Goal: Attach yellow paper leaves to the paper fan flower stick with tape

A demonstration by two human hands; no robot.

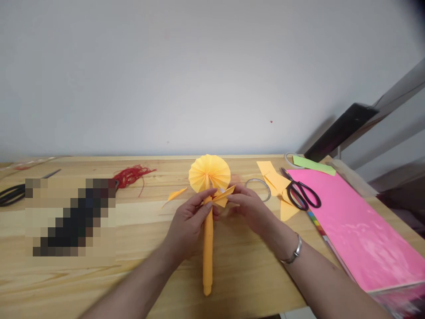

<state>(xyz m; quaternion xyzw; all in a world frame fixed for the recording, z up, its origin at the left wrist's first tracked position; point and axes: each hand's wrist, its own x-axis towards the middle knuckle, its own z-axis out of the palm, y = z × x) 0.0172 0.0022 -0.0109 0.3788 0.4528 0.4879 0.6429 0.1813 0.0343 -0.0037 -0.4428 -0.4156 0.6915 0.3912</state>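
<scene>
A pleated yellow paper fan (210, 170), spread nearly into a full circle, tops a rolled orange paper tube (207, 252) that runs down toward me. My left hand (191, 219) is closed around the tube's upper part, thumb and fingers pinching it just below the fan. On the right side of the tube, a small folded orange paper piece (224, 197) sticks out. My right hand (249, 208) pinches the outer end of that piece, some of its fingers hidden behind it.
Orange scraps (272, 179), black scissors (303, 195), a tape roll (258, 189) and pink sheets (358, 226) lie right. A green strip (314, 165) tops the sheets. Left are red string (133, 176), an orange scrap (177, 194), another pair of scissors (13, 194) and a blurred dark object (73, 221).
</scene>
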